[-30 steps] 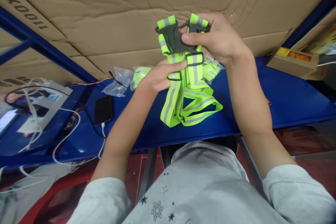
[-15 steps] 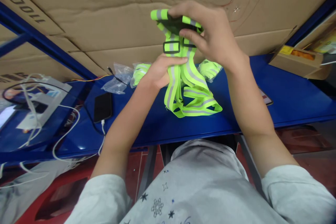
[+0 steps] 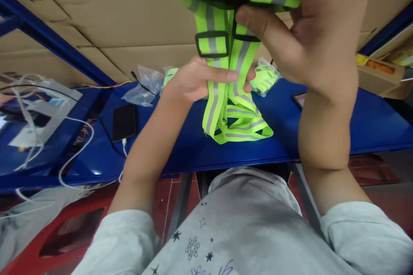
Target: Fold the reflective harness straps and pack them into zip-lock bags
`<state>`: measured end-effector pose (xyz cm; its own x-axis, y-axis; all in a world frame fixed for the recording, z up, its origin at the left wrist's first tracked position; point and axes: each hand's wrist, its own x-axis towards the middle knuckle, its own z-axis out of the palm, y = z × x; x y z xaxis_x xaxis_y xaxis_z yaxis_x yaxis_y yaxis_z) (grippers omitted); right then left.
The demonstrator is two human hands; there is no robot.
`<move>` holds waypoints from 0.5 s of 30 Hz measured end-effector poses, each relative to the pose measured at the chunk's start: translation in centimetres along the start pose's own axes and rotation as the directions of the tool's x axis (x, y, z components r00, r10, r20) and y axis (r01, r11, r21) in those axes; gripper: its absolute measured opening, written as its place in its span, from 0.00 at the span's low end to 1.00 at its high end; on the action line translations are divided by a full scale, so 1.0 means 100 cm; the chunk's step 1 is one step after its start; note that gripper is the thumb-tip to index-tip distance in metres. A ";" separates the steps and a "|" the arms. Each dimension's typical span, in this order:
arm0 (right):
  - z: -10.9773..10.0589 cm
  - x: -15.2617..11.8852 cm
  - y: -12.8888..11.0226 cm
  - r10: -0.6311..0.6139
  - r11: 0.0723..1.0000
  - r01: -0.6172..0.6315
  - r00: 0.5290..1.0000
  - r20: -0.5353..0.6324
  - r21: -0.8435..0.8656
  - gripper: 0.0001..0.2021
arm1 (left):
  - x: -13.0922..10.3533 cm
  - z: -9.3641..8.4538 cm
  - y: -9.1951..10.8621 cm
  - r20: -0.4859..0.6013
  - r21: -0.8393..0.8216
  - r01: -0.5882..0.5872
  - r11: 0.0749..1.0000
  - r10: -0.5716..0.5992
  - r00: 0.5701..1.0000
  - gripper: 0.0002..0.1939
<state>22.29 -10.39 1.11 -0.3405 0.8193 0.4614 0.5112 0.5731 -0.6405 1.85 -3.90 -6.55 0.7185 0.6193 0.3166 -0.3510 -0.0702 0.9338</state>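
A neon yellow-green reflective harness [image 3: 212, 107] with grey stripes hangs between my hands in the head view. My left hand [image 3: 201, 78] is closed around its two straps, the thumb lying across the front. Above it, my right hand [image 3: 300, 30] pinches the top part of the harness at a black piece, close to the camera. Two black slide buckles, one of them a left buckle [image 3: 212, 44], sit on the straps between the hands. The lower loops rest folded on the blue table [image 3: 193, 150]. Part of the top end is cut off by the frame edge.
Bagged neon bundles, one a right-hand bundle [image 3: 265, 78], lie behind the harness. Left are a clear plastic bag [image 3: 146, 86], a black phone [image 3: 124, 122] on a white cable, and tangled cables. Another phone [image 3: 299, 99] and an open carton [image 3: 382, 75] are right. Cardboard [image 3: 129, 17] stands behind.
My right hand has raised the top of the harness up and toward the camera, drawing the straps longer. My left hand stays around the straps at nearly the same place.
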 end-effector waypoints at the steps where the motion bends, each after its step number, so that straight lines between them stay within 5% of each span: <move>1: -0.001 0.001 0.002 -0.141 0.984 0.141 0.990 0.002 -0.106 0.20 | 0.000 0.001 0.002 -0.022 0.012 -0.003 1.000 0.003 1.000 0.13; 3: -0.001 0.008 0.010 -0.455 0.840 0.454 0.888 0.071 -0.297 0.21 | 0.002 0.002 0.005 -0.081 0.007 -0.043 0.999 0.043 0.996 0.08; 6: 0.007 0.026 0.030 -0.578 0.722 0.582 0.805 0.136 -0.373 0.24 | 0.011 0.000 0.005 -0.198 0.025 -0.132 0.991 0.134 0.971 0.24; 9: 0.021 0.044 0.054 -0.507 0.786 0.548 0.836 0.210 -0.285 0.27 | 0.023 -0.015 -0.006 -0.323 0.054 -0.103 0.993 0.115 0.940 0.36; 12: 0.033 0.057 0.083 -0.438 0.893 0.448 0.845 0.306 0.041 0.25 | 0.030 -0.039 -0.025 -0.384 -0.001 -0.032 0.999 0.029 0.923 0.27; 15: 0.038 0.065 0.107 -0.373 0.883 0.336 0.926 0.057 0.327 0.24 | 0.027 -0.055 -0.038 -0.407 -0.073 -0.013 0.997 -0.018 0.913 0.18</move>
<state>22.55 1.13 -5.02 -0.5510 0.5457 0.6314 0.0793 0.7874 -0.6114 1.88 2.34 -10.16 0.4176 0.8853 0.2044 -0.4034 -0.0209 0.9148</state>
